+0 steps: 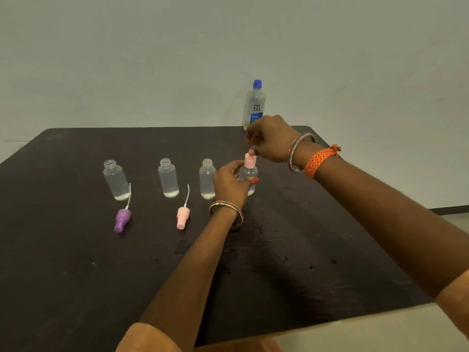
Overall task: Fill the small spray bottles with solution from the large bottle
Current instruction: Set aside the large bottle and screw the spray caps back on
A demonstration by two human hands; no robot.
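Dark brown table (76,250), kinda scuffed and spotted with wet drops on the right side, with four small clear bottles lined up across the middle. The three on the left (116,180) (168,178) (207,179) are standing open with no tops, each showing a bit of liquid at the bottom. The fourth bottle (249,174) at the right end has a pink sprayer (250,160) sitting on its neck. The left hand (229,182) is curled around that bottle, gripping it upright on the table. The right hand (270,138) is just above it with fingers bunched, fingertip right at the top of the pink sprayer; it's blurry, so can't tell if it's actually pinching it. A purple sprayer (122,219) and another pink one (183,217) lie flat in front of the first two bottles, tubes pointing away. The big bottle (254,104) with a blue cap stands at the far edge, behind the right hand.
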